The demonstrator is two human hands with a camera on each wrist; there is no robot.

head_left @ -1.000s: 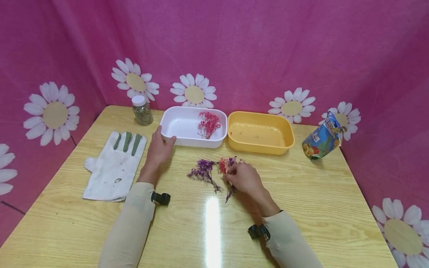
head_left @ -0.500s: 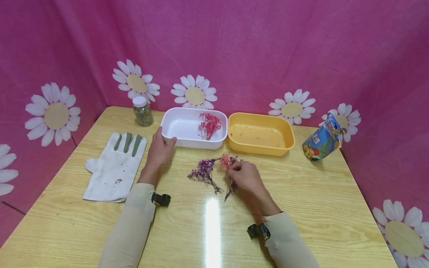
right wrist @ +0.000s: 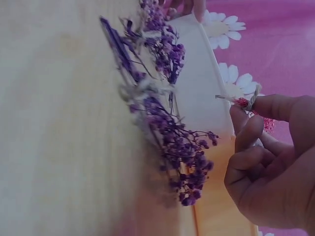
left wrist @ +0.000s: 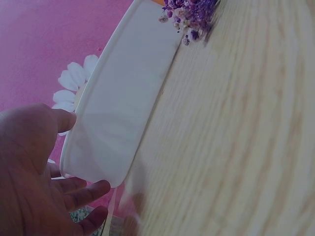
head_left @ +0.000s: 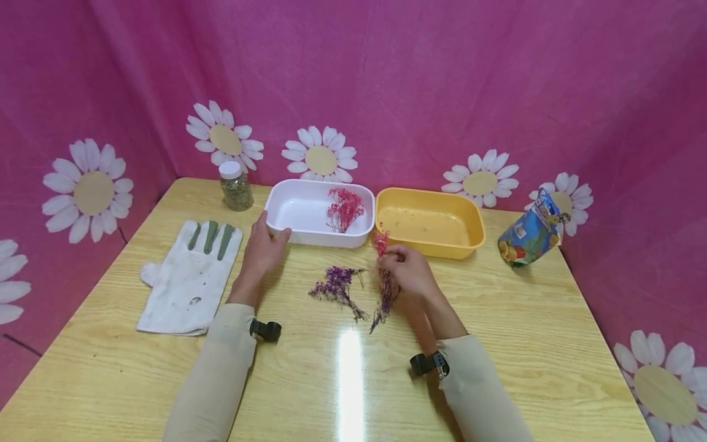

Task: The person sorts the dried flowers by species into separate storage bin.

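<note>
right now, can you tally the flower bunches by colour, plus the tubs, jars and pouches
Pink bunches: 2, one in the white tub, one in the right hand
Purple bunches: 2
Tubs: 2, the white tub and yellow tub
Jars: 1
Pouches: 1
Total: 8

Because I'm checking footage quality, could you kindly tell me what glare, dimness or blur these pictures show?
Head view: a bright glare streak on the near tabletop; left wrist view: dim, with the left fingers in shade; right wrist view: also dim, tabletop blurred, purple florets sharper.
</note>
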